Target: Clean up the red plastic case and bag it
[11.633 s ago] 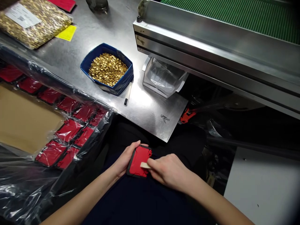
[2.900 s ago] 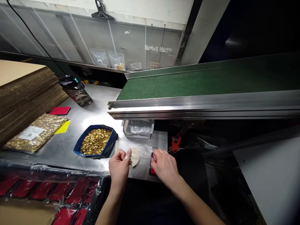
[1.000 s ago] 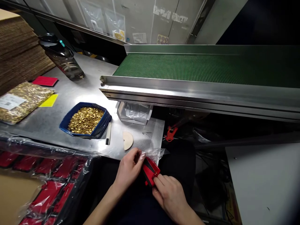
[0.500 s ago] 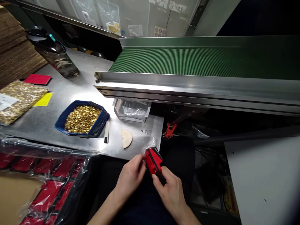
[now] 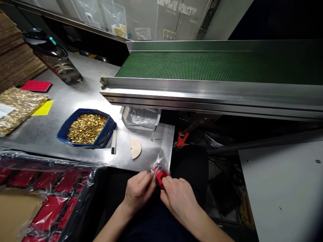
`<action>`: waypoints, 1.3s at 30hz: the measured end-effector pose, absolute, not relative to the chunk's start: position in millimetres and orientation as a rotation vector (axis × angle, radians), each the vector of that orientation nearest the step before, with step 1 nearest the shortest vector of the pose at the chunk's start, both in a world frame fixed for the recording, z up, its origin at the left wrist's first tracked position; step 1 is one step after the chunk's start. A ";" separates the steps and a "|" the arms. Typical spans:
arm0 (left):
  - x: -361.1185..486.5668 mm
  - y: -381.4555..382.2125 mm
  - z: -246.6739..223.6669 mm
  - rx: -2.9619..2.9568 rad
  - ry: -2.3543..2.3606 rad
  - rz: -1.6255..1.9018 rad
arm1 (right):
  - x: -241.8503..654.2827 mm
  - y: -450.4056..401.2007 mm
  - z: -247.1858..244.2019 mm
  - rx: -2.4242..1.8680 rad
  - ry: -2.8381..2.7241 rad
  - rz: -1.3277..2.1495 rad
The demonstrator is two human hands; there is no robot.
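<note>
Head view. Both hands meet over the lap, just below the near edge of the steel worktable. Left hand and right hand are both closed around one red plastic part that sits partly in a clear plastic bag (bag crumpled up above the part, touching the table edge). Fingers of each hand pinch it from their own side; the part lies between the two, at the fingertips, slightly nearer the right hand. Most of it is covered, so its long axis cannot be told.

Containers:
- Blue bin on the table, left of the hands and well apart: heaped with small brass pieces.
- Sealed bag of brass pieces at far left.
- Clear-lined box under the conveyor rail: looks empty but for the liner.
- Black tray at lower left, film-wrapped, holding rows of red parts.

Loose on the table: a half-round beige piece, a small white stick. Green conveyor belt runs behind; a dark bottle lies at top left.
</note>
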State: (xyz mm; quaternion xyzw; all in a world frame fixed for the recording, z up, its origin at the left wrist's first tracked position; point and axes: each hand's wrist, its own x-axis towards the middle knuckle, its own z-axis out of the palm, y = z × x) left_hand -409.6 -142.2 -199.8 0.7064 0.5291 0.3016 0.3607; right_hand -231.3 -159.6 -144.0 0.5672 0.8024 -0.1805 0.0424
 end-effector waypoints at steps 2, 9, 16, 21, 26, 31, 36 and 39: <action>-407.1 -152.9 -198.5 1.852 1.271 0.789 | -232.9 -152.9 -140.7 1.718 2.438 -0.551; -408.7 -166.2 -191.7 1.196 1.566 0.902 | -206.5 -143.4 -142.3 1.851 2.495 -0.612; -414.2 -156.2 -186.3 1.057 1.568 0.848 | -176.0 -147.8 -173.7 1.820 2.616 -0.945; -440.0 -141.7 -159.8 1.542 1.542 0.494 | -170.7 -152.7 -152.3 1.821 2.943 -0.765; -471.4 -128.1 -126.0 1.688 1.447 0.299 | -167.1 -159.8 -109.6 1.752 3.043 -0.961; -467.6 -135.2 -107.2 1.266 1.060 0.799 | -182.5 -162.2 -84.6 1.796 2.794 -1.639; -429.0 -158.3 -118.6 0.914 0.762 0.982 | -230.3 -155.9 -96.3 1.982 2.454 -2.279; -413.1 -176.2 -139.0 0.864 0.748 1.064 | -260.6 -157.0 -109.2 2.489 1.866 -2.415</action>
